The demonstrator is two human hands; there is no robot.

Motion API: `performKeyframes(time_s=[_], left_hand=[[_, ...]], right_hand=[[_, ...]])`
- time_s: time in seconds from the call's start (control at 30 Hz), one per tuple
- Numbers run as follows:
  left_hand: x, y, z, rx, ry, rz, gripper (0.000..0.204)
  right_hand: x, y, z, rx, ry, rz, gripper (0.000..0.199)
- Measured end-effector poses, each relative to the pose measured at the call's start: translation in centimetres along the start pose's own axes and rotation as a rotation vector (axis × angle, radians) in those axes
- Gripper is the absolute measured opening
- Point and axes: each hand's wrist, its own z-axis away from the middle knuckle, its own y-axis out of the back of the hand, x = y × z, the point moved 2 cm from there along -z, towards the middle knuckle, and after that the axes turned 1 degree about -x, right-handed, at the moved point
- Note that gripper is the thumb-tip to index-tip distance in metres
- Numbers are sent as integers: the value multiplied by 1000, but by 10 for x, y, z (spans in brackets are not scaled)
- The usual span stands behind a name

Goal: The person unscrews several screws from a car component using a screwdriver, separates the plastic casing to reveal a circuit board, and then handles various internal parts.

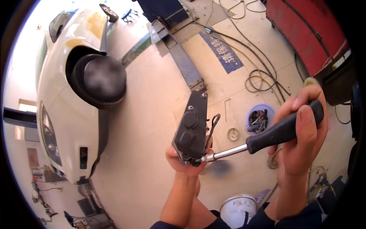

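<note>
My left hand (177,160) grips the lower end of a black plastic car part (193,124), a long housing with silver screws and a bent black rod at its right side. It stands roughly upright at the middle of the view. My right hand (307,133) is closed round the black handle of a socket driver (272,136). The driver's silver shaft slants down to the left, and its socket tip meets the lower right corner of the part. The left fingers behind the part are mostly hidden.
A white car (72,126) with yellowish patches and a turned wheel fills the left. A lift arm (181,57) reaches in behind the part. Cables (263,72), a lilac tub (261,108) of small parts, a tape roll (233,134) and a white bucket (239,209) are on the floor. A red cabinet (305,30) stands far right.
</note>
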Motion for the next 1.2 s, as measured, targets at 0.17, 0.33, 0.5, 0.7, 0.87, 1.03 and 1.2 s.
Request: performKeyframes(time_s=[0.17,0.33,0.5,0.7,0.87,1.03,1.2], left_hand=[[8,-8,-5,151,24,-225,79],[4,3,-2,101,19,-203,83],[-1,-1,-3,55,-14,-138,83],[0,-5,-5,159,15,-185,82],[2,-2,-3,240,-13,-191,77],[-1,-11,-4,333,-29,-237,72],[1,-2,-4,176,-2,-235,64]], right_hand=[[2,-14,4,-12,43,4,37],[10,-15,6,-97,26,96,38],[6,-8,1,-16,-44,49,37],[8,-11,2,-20,-7,92,35],[8,-5,1,-84,121,76,32],[7,3,-2,-124,178,111,30],[6,4,-5,-140,213,137,31]])
